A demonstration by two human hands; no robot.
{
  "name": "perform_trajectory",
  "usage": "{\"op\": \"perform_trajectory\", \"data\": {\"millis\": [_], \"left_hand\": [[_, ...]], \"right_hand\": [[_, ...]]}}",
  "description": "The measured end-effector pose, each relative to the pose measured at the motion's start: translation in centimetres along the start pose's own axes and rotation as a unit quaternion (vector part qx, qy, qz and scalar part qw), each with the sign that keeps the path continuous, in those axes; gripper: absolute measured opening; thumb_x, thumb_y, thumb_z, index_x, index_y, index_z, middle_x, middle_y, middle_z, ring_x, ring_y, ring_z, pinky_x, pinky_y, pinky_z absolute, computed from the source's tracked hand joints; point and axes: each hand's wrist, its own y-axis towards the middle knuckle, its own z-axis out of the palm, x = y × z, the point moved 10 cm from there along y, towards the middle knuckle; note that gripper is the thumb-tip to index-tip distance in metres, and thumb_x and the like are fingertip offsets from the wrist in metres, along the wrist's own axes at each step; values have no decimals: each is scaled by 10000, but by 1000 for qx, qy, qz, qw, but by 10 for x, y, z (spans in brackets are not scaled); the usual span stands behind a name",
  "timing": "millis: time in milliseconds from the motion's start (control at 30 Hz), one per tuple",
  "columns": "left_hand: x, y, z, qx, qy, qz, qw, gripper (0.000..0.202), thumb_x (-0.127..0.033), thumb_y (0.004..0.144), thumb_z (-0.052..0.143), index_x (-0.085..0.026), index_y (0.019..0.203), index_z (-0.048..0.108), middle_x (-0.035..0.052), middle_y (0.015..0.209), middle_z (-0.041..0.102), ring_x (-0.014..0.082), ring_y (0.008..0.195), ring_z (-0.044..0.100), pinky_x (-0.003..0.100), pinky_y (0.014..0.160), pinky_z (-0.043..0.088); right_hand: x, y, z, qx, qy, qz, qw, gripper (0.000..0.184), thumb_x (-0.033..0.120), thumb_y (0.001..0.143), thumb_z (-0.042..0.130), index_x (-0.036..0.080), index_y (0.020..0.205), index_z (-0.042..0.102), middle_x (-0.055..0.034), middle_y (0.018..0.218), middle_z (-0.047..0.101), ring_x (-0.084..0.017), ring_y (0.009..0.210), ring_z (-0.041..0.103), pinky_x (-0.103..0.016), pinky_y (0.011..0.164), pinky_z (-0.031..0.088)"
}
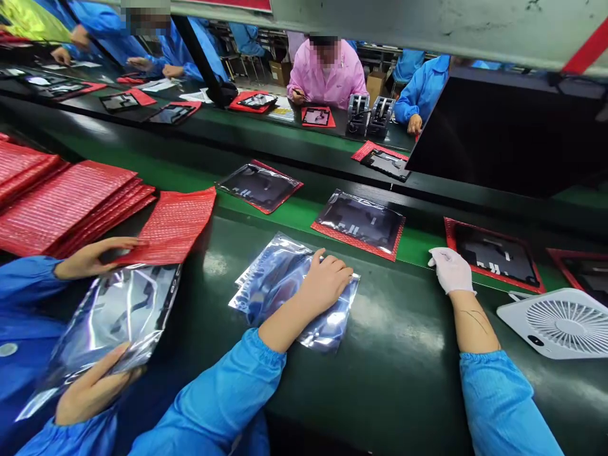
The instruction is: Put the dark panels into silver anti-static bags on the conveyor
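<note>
While under left hand, flat silvery bags.

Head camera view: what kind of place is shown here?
Most likely a factory packing line: a long green belt holds bagged parts on red pads, workers in blue coats work along it, and the left hand rests on a pile of silver bags.

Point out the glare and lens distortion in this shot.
Head view: overhead light glares off the shiny silver plastic bags under the left hand and streaks the glossy dark green table; the wide lens stretches the blue right sleeve; the white-gloved right hand is sharp.
</note>
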Motion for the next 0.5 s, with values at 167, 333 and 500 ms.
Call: {"op": "perform_trajectory", "data": {"millis": [167, 333, 500], "left_hand": [[-6, 0, 6, 41, -53, -1, 998, 269, -304, 1135, 486, -259, 1186, 746, 60, 1078, 755, 261, 1063, 631, 513, 1109, 379], [0, 2, 14, 66, -121, -32, 990, 247, -351, 1122, 519, -258, 1140, 747, 65, 1103, 751, 263, 1068, 628, 466, 994, 414], [0, 0, 14, 60, -114, -32, 991, 191, -343, 1104, 569, -257, 1149, 734, 64, 1091, 739, 270, 1074, 615, 465, 1007, 408]], "right_hand": [[5, -6, -8, -38, 46, 3, 998, 438, 620, 876, 519, 238, 906, 730, -64, 804, 779, -272, 799, 686, -395, 860, 501], [8, -3, 6, 7, 28, -6, 1000, 393, 599, 860, 550, 244, 854, 717, -63, 806, 785, -284, 880, 706, -402, 909, 512], [5, -1, 6, -4, 21, 0, 1000, 368, 555, 876, 532, 242, 934, 718, -76, 901, 809, -294, 962, 716, -415, 952, 511]]}}
